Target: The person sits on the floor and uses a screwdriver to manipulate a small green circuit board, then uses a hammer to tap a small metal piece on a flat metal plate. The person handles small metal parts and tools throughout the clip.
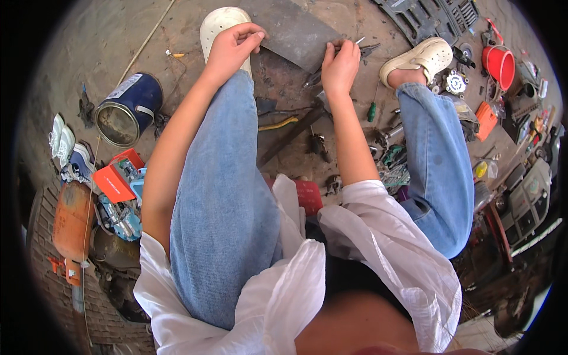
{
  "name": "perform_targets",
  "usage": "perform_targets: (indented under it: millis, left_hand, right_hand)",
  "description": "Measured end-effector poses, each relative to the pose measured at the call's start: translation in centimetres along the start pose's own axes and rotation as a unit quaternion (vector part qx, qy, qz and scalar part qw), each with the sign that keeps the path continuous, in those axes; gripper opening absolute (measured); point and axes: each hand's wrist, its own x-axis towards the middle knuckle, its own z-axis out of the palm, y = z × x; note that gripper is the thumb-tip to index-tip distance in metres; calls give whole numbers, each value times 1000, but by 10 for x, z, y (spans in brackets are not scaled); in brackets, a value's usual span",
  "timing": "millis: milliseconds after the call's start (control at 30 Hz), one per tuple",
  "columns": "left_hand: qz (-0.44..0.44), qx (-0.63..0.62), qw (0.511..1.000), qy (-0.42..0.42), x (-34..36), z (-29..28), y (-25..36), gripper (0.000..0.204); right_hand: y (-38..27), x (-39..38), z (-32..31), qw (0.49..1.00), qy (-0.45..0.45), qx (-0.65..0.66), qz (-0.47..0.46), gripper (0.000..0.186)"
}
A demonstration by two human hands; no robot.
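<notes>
My left hand (235,50) pinches the left side of a dark flat metal sheet (296,32), above my left cream clog (215,21). My right hand (342,65) has its fingers curled at the sheet's right edge; a thin pale stick (360,40) pokes out beyond them, and I cannot make out what they hold. Dark pliers or a similar tool (370,49) lie just right of that hand. Below the sheet are a long dark bar (284,142), a yellow-handled tool (278,123) and a green-handled screwdriver (371,112) on the ground.
A blue can (127,109), shoes (63,139), an orange box (112,180) and an orange cylinder (71,219) are at left. My right clog (414,62), a red bucket (498,64), black plastic panels (414,18) and several metal parts (455,83) are at right.
</notes>
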Motion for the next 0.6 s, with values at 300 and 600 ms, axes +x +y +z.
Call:
perform_targets:
  millis: [300, 600]
  left_hand:
    - [14, 21, 1000, -7, -1, 0, 1, 16]
    - [-31, -123, 989, -75, 2, -22, 3, 64]
  right_hand:
    - [4, 3, 9, 996, 2, -59, -59, 18]
    - [0, 1, 9, 993, -25, -96, -66, 20]
